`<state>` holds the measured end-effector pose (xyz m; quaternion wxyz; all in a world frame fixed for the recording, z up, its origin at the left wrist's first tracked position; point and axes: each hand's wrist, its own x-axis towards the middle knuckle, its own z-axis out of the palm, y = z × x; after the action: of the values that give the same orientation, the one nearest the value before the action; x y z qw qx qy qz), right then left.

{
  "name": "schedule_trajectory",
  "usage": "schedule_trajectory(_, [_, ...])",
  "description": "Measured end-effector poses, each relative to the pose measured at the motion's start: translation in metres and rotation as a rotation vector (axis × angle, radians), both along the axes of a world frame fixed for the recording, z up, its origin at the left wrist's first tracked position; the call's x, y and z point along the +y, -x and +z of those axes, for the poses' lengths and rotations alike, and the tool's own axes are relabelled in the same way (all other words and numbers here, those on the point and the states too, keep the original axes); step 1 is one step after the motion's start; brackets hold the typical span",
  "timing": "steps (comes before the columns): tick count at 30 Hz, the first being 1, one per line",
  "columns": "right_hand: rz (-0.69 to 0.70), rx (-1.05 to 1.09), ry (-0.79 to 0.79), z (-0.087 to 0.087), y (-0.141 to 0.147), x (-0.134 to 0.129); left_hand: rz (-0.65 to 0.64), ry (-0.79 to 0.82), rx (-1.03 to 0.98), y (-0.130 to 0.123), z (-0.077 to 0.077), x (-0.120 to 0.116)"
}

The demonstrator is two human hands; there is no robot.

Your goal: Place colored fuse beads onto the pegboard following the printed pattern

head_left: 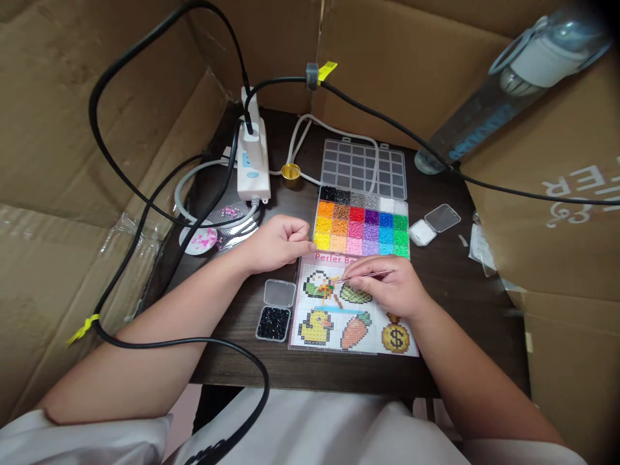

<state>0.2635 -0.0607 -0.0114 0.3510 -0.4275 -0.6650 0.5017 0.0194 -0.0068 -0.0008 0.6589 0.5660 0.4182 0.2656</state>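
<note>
My right hand (386, 284) pinches a pair of thin pinkish tweezers (371, 276). Their tips point left at the onigiri-like picture on the pattern sheet (300, 336), where small orange, green and other coloured beads (325, 290) lie; single beads are too small to make out. Curled into a loose fist, my left hand (278, 245) rests on the table, its thumb by the lower left corner of the bead box (357, 223). That box is open, with beads sorted by colour. Below my left hand, a small open case of black beads (273, 323) stands beside the sheet.
A small case of white beads (422, 232) is right of the box. At the back are a power strip (253, 174), a gold cup (291, 174) and a leaning bottle (504, 97). A black cable (159, 344) crosses over my left forearm. Cardboard walls (387, 71) enclose the table.
</note>
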Motion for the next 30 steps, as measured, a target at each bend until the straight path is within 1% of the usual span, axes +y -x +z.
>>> schedule_trajectory(9, [-0.003, -0.005, -0.023, 0.002, 0.000, 0.002, 0.006, 0.034, -0.018, 0.000, 0.000, 0.000])
schedule_trajectory(13, [-0.033, 0.011, -0.017, 0.003, -0.003, 0.001, 0.007, 0.042, -0.024, -0.001, 0.001, 0.000])
schedule_trajectory(17, [-0.134, 0.092, 0.037, 0.006, -0.011, 0.000, 0.014, 0.045, -0.018, -0.001, 0.002, 0.000])
schedule_trajectory(19, [-0.206, 0.192, 0.083, 0.007, -0.015, 0.001, 0.011, 0.044, -0.020, -0.001, 0.002, -0.001])
schedule_trajectory(22, [-0.321, 0.404, 0.130, 0.011, -0.020, 0.006, 0.012, 0.035, -0.013, 0.000, 0.003, -0.001])
schedule_trajectory(25, [-0.428, 0.499, 0.133, 0.016, -0.029, 0.013, 0.026, 0.046, -0.003, -0.001, 0.004, 0.000])
schedule_trajectory(27, [-0.457, 0.522, 0.113, 0.018, -0.037, 0.017, 0.042, 0.059, 0.001, -0.002, 0.005, 0.000])
schedule_trajectory(30, [-0.441, 0.530, 0.057, 0.017, -0.048, 0.023, 0.058, 0.083, -0.016, -0.002, 0.005, 0.000])
